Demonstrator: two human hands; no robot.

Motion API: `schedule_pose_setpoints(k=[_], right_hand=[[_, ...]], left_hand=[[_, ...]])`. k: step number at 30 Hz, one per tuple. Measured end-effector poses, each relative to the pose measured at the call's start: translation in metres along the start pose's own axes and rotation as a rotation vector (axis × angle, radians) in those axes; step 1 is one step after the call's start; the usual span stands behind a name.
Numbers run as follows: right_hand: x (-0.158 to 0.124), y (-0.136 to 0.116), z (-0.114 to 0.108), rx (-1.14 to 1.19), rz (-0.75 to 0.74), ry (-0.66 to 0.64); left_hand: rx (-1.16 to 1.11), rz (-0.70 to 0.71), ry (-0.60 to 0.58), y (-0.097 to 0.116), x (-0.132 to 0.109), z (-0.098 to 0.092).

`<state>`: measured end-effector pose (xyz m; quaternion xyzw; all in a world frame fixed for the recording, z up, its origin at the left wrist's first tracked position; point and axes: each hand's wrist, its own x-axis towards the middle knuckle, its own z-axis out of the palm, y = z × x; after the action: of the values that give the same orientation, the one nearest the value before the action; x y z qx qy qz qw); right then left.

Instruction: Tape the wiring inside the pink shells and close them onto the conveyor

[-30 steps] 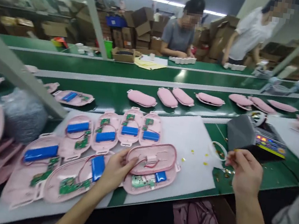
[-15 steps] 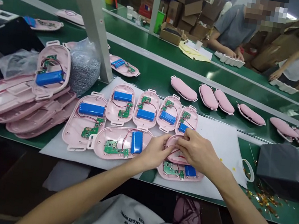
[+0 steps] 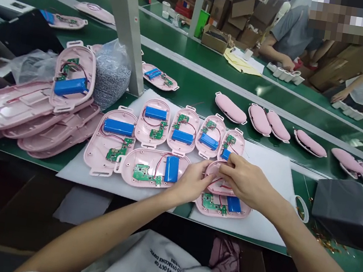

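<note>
My left hand [image 3: 192, 182] is closed on the left rim of a pink plastic shell [image 3: 219, 188], thumb on its inner side. My right hand [image 3: 248, 178] has its fingers pinched together over the same shell; what lies between the fingertips is hidden. A red wire shows inside. Beneath the held shell sits another pink shell half [image 3: 211, 211] with a green circuit board [image 3: 214, 203] and a blue battery pack [image 3: 233, 204]. Left of my left hand lies an open shell half [image 3: 127, 175] with its own board and blue battery [image 3: 172, 169].
Several open shell halves line the white foam sheet [image 3: 74, 167]. Shells are stacked at left [image 3: 5, 105] beside a bagged grey stack [image 3: 111, 78] and a metal post [image 3: 130, 24]. Closed pink cases [image 3: 231, 108] sit behind. A dark machine [image 3: 344, 206] and tape ring [image 3: 302, 208] stand right. Two people work opposite.
The view has shifted slightly, so the bench appears moved right and a little up. Both hands keep nearly the same hold at the pink shell. Opposite, a co-worker's hands have moved.
</note>
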<state>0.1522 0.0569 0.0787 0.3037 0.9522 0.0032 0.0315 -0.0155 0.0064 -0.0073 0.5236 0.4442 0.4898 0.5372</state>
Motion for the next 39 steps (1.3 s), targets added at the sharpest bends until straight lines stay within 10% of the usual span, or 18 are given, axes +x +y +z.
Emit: schedule_pose_setpoints(k=[17, 24, 31, 35, 39], right_hand=[[0.01, 0.011, -0.001, 0.057, 0.438, 0.176], [-0.009, 0.013, 0.003, 0.287, 0.336, 0.085], [-0.071, -0.025, 0.04, 0.248, 0.119, 0.182], [-0.076, -0.027, 0.095, 0.24, 0.2, 0.179], [-0.082, -0.015, 0.104, 0.287, 0.291, 0.265]], left_hand=[[0.099, 0.028, -0.036, -0.002, -0.002, -0.004], [0.187, 0.096, -0.036, 0.009, -0.001, -0.005], [0.689, 0.494, -0.645, 0.047, -0.025, -0.026], [0.992, 0.373, -0.883, 0.099, 0.02, -0.065], [1.316, 0.03, -0.432, 0.135, 0.135, -0.132]])
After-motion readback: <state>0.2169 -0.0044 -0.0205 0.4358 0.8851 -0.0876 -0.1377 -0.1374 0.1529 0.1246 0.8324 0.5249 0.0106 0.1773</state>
